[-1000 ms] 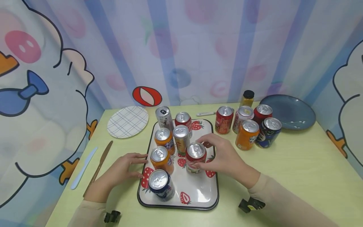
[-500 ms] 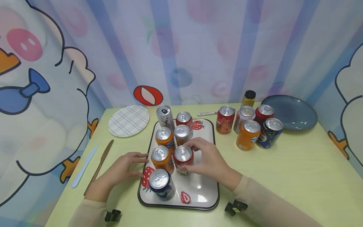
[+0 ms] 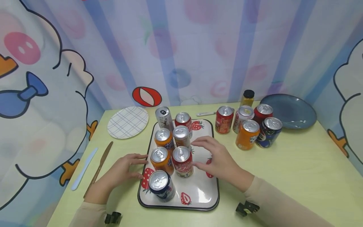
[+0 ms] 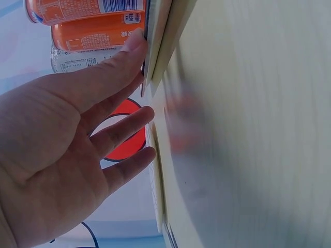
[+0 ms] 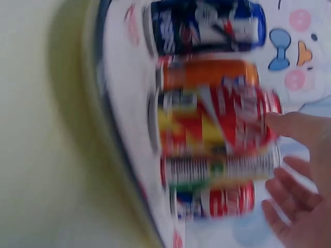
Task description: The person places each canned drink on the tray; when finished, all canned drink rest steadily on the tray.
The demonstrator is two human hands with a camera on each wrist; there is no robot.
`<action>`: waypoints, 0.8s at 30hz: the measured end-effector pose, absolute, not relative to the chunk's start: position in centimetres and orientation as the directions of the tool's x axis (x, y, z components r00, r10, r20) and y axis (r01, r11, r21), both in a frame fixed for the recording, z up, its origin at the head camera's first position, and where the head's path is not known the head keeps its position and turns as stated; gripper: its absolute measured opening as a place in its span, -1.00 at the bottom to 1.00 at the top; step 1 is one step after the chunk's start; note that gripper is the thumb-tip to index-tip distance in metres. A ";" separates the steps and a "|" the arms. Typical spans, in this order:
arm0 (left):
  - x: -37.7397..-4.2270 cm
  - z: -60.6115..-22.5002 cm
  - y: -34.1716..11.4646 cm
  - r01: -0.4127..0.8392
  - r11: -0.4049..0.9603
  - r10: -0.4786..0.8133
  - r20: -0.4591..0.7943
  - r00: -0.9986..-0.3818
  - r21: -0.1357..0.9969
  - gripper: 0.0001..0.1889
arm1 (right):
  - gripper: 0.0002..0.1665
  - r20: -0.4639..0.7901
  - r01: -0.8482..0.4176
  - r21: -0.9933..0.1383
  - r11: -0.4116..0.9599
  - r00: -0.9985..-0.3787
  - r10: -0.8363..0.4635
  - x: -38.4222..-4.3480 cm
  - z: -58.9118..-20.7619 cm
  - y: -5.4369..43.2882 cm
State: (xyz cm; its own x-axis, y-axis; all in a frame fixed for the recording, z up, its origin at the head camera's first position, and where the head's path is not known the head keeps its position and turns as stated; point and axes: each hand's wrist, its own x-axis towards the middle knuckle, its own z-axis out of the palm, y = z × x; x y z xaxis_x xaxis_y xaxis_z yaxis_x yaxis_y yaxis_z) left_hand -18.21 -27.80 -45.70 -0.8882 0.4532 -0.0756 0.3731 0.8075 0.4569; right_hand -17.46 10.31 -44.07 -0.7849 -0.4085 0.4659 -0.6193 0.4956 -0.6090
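Note:
A red can stands upright on the strawberry-patterned tray, in the column beside the orange cans. My right hand is just to its right, thumb and fingers spread, the thumb tip close to the can's side. In the right wrist view the hand is blurred and holds nothing. My left hand is at the tray's left edge with relaxed fingers, its thumb close to the rim. Around the red can stand a dark blue can, an orange can and a slim silver-gold can.
Farther back on the tray are another red can and a silver can. Several cans, among them an orange one, cluster at right near a blue-grey plate. A checked plate and two knives, one brown, lie left.
My right hand carried the red can left across the tray to beside the orange can, then let go and drew back right. My left hand stayed at the tray's edge.

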 end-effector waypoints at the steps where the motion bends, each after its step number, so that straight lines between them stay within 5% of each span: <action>1: -18.2 -45.7 -27.8 0.374 0.808 0.454 -0.075 -0.888 0.456 -0.42 | -0.31 0.484 -0.634 -0.585 0.505 -0.773 -0.410 -17.7 -44.1 11.1; 7: -18.2 -45.7 -27.8 0.387 0.803 0.464 -0.067 -0.883 0.453 -0.42 | -0.40 0.567 -0.670 -0.469 0.576 -0.728 -0.385 -19.5 -43.8 16.7; 18: -18.4 -45.5 -27.7 0.380 0.805 0.460 -0.076 -0.884 0.455 -0.42 | -0.35 0.505 -0.594 -0.398 0.699 -0.778 -0.374 -22.3 -41.2 25.0; 24: -18.3 -45.6 -27.7 0.382 0.803 0.462 -0.072 -0.884 0.458 -0.42 | -0.27 0.364 -0.525 -0.396 0.753 -0.843 -0.396 -23.4 -40.8 27.2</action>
State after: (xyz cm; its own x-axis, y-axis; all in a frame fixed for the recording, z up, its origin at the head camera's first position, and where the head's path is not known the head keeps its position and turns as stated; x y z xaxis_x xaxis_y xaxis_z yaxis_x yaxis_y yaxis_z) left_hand -18.34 -27.68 -45.64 -0.8840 0.4618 -0.0724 0.3819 0.8028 0.4579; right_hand -23.41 27.20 -40.79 -0.8431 -0.3957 0.3643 -0.5248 0.7533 -0.3963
